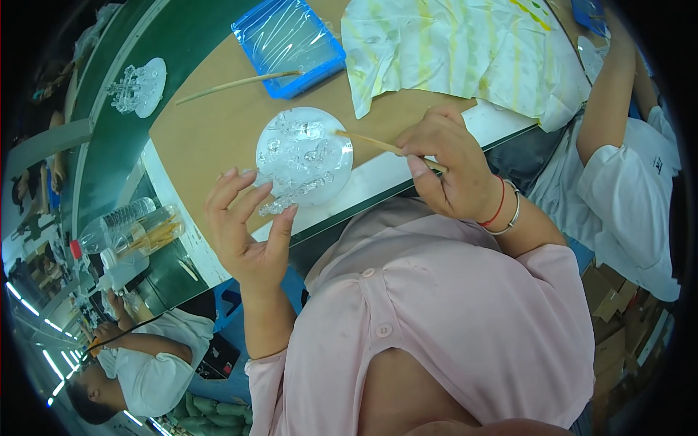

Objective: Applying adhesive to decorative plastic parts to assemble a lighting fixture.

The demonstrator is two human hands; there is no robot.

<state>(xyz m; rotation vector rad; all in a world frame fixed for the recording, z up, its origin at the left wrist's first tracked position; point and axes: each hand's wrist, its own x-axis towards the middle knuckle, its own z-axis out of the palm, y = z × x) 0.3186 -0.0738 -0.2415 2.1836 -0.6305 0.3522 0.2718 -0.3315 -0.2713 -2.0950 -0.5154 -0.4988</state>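
In front of me a white round disc (333, 183) carries clear, knobbly plastic pieces (305, 149). My left hand (251, 229) has its thumb and fingertips on either side of the near-left end of a clear plastic ornament (283, 200) at the disc's edge. Between the thumb and fingers of my right hand (447, 160) is a thin wooden stick (367, 141). Its tip reaches the right part of the disc, by the clear pieces; whether it touches them I cannot tell.
A second stick (233, 86) leans on a blue tray (294, 86) with clear film. White-yellow cloth (451, 54) lies at the far right of brown board (207, 134). Another clear ornament (138, 89) stands left, above plastic bottles (149, 231). Co-workers sit on both sides.
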